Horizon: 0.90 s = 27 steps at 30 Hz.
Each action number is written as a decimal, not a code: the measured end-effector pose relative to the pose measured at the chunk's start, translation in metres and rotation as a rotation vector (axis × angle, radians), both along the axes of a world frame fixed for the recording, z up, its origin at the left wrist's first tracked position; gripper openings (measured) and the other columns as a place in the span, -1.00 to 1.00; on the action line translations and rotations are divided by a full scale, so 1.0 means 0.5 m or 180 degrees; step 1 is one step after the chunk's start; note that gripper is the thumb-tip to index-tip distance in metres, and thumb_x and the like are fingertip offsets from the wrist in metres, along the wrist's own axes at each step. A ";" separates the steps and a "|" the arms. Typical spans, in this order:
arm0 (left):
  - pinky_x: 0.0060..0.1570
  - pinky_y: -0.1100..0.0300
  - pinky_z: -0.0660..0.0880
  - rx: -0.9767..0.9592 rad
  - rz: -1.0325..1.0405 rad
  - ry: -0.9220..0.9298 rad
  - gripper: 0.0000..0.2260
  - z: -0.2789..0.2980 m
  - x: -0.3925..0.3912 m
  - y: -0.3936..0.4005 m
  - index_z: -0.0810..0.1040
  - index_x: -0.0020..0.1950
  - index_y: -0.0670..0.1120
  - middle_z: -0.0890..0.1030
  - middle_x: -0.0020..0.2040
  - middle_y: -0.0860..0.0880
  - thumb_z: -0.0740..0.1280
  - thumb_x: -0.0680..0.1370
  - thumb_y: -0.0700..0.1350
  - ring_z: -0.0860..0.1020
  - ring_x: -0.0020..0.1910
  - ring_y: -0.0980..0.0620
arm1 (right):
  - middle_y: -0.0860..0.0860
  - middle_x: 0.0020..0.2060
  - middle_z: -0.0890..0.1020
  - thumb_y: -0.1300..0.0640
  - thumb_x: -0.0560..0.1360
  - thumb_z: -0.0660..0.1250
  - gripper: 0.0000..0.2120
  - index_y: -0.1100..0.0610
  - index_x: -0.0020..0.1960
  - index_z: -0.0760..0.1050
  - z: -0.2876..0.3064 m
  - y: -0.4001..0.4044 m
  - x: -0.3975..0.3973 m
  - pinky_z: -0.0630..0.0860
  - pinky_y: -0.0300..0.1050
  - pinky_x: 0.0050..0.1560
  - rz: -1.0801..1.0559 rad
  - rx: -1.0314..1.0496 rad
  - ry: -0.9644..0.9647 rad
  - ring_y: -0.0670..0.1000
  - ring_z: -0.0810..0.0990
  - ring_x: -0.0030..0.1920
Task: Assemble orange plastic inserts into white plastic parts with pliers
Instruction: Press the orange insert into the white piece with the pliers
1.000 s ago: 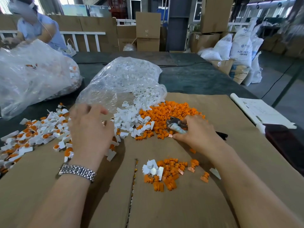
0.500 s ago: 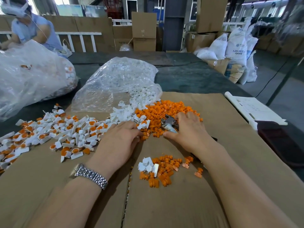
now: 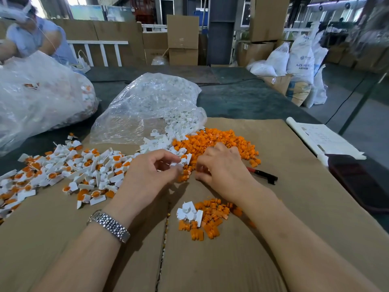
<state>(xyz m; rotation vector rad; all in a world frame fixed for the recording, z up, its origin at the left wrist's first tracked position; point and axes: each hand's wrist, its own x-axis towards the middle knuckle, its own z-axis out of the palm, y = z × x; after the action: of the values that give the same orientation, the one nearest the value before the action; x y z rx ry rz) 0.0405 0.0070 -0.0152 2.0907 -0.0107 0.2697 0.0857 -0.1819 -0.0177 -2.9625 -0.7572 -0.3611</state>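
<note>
My left hand [image 3: 151, 175] pinches a white plastic part [image 3: 179, 164] between thumb and fingertips, at the edge of the loose white parts [image 3: 160, 142]. My right hand [image 3: 223, 169] lies just right of it on the near edge of the orange insert heap [image 3: 223, 138]. Its fingers are curled downward over the pliers [image 3: 263, 175]. Only the red and black handles show, sticking out to the right from under the palm; the jaws are hidden. A small mixed pile of white parts and orange inserts [image 3: 202, 220] lies nearer to me.
Assembled white-and-orange pieces [image 3: 73, 171] spread over the left of the cardboard sheet [image 3: 294, 207]. A clear bag of white parts [image 3: 151, 102] lies behind; a bigger bag [image 3: 37, 98] lies far left. Paper [image 3: 322, 135] and a dark object [image 3: 357, 178] lie right. A person [image 3: 31, 36] works far left.
My left hand moved right from the assembled pile to the white parts and picked one up. My right hand shifted slightly, and its fingers now cover the pliers' jaws.
</note>
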 end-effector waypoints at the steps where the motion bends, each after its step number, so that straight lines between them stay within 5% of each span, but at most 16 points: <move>1: -0.28 0.38 0.53 -0.0096 -0.0017 0.0045 -0.92 0.001 0.000 0.001 0.70 0.00 0.09 0.71 -0.20 0.04 0.51 0.54 -0.08 0.66 -0.24 0.07 | -0.07 0.10 0.55 -0.13 0.63 0.23 -0.77 -0.03 0.16 0.50 0.001 -0.002 -0.002 0.33 0.04 0.19 0.0024 0.0135 -0.0026 0.03 0.41 0.20; 6: -0.24 0.35 0.57 -0.1088 -0.0216 0.0443 -0.83 0.004 0.004 0.002 0.70 0.04 -0.07 0.74 -0.14 -0.02 0.53 0.48 -0.21 0.69 -0.20 0.03 | -0.07 -0.13 0.62 0.04 0.55 0.44 -0.88 0.06 0.03 0.57 0.022 -0.021 -0.011 0.51 -0.16 -0.04 0.0286 0.1676 0.0402 -0.10 0.54 -0.13; 10: -0.18 0.24 0.63 -0.2321 -0.0637 0.0766 -0.78 0.010 0.004 0.009 0.74 0.01 -0.20 0.71 -0.11 -0.27 0.50 0.38 -0.25 0.67 -0.16 -0.09 | -0.12 -0.12 0.69 0.11 0.52 0.48 -0.90 0.03 0.03 0.69 0.037 -0.034 -0.012 0.55 -0.30 0.00 0.0476 0.2624 0.0875 -0.16 0.64 -0.06; 15: -0.23 0.26 0.64 -0.2889 -0.0808 0.0890 -0.79 0.016 0.003 0.001 0.75 0.00 -0.24 0.70 -0.14 -0.28 0.43 0.39 -0.32 0.72 -0.19 -0.07 | -0.10 -0.10 0.71 0.18 0.54 0.46 -0.90 0.07 0.04 0.67 0.046 -0.035 -0.022 0.55 -0.34 0.02 0.0771 0.3212 0.1130 -0.16 0.67 -0.03; 27: -0.17 0.23 0.65 -0.2719 -0.0783 0.0669 -0.80 0.018 -0.005 -0.010 0.76 -0.01 -0.20 0.73 -0.02 -0.27 0.44 0.39 -0.29 0.73 -0.10 -0.11 | -0.11 -0.12 0.67 0.19 0.53 0.47 -0.94 0.10 0.01 0.67 0.045 -0.016 -0.039 0.58 -0.24 -0.02 0.0931 0.2657 0.0487 -0.09 0.64 -0.06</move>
<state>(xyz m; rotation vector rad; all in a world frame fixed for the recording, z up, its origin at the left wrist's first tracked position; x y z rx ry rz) 0.0381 0.0022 -0.0062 1.2401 -0.0222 -0.0952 0.0661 -0.1898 0.0047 -2.0456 -0.7607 -0.3195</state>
